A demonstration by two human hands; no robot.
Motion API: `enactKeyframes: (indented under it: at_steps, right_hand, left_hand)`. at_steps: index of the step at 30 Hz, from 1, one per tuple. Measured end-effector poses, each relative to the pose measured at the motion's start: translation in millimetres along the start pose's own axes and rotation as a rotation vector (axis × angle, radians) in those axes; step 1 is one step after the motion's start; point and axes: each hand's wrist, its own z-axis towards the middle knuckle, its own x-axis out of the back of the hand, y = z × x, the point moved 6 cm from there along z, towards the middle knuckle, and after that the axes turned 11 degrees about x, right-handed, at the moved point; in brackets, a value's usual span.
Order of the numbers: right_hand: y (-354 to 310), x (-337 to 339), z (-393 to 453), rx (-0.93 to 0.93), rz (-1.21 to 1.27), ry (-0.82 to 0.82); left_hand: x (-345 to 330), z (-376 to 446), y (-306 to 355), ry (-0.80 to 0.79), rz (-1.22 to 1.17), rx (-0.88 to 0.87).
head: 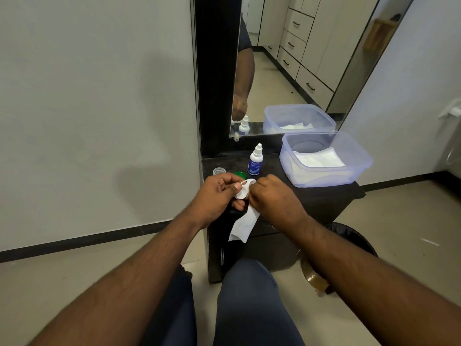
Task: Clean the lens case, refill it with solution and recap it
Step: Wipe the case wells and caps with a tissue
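Note:
My left hand [219, 193] grips the white lens case [243, 189] by one well, thumb on top, above the front of the black vanity top [321, 193]. My right hand [270, 196] is closed on a white tissue [243, 226], pressing it against the case's other well; the tissue's loose end hangs down below both hands. Behind my hands stand the small solution bottle [255, 161] with a blue label and white cap, a green cap [240, 174] and a clear cap [219, 171], both lying on the top.
A translucent plastic box [324, 158] holding folded white tissues sits at the right of the top. A mirror [299, 58] stands behind. A black-lined bin [354, 238] is on the floor to the right. My knees are below the vanity's edge.

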Motion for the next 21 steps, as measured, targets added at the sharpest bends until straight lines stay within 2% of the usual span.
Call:
enactKeyframes:
  at_steps: [4, 7, 12, 15, 21]
  right_hand:
    - [-2, 4, -3, 0.248, -0.146, -0.076]
    - [2, 9, -6, 0.386, -0.197, -0.130]
    - [3, 20, -9, 0.591, -0.216, -0.133]
    - [1, 20, -10, 0.677, -0.233, -0.145]
    - [-13, 27, -19, 0.887, -0.276, -0.143]
  left_hand:
    - [2, 2, 0, -0.060, -0.020, 0.031]
    - [1, 3, 0, -0.137, -0.126, 0.097]
    - [-1, 6, 1, -0.182, -0.184, 0.183]
    - [0, 9, 1, -0.188, -0.137, 0.206]
    - [-8, 9, 6, -0.253, 0.144, 0.230]
